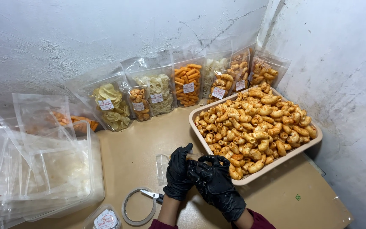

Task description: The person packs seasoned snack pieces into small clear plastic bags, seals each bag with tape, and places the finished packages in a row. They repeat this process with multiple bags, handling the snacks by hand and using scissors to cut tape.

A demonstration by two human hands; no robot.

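Tan tabletop (140, 148) in a whitewashed corner, both black-gloved hands together, left hand (178, 173) and right hand (216, 184) pinching a small clear plastic pouch (162, 166), scissors (152, 195) and tape ring (138, 207) just left, beige tray of curly orange snacks (255, 127) right beyond, filled snack bags (183, 85) along the wall

Single head-worn view, which looked steeply down and forward from above the person's own forearms. It faced the corner where two whitewashed walls (106, 29) met. The near table (140, 148) filled the lower frame at close range; no second view overlapped it.
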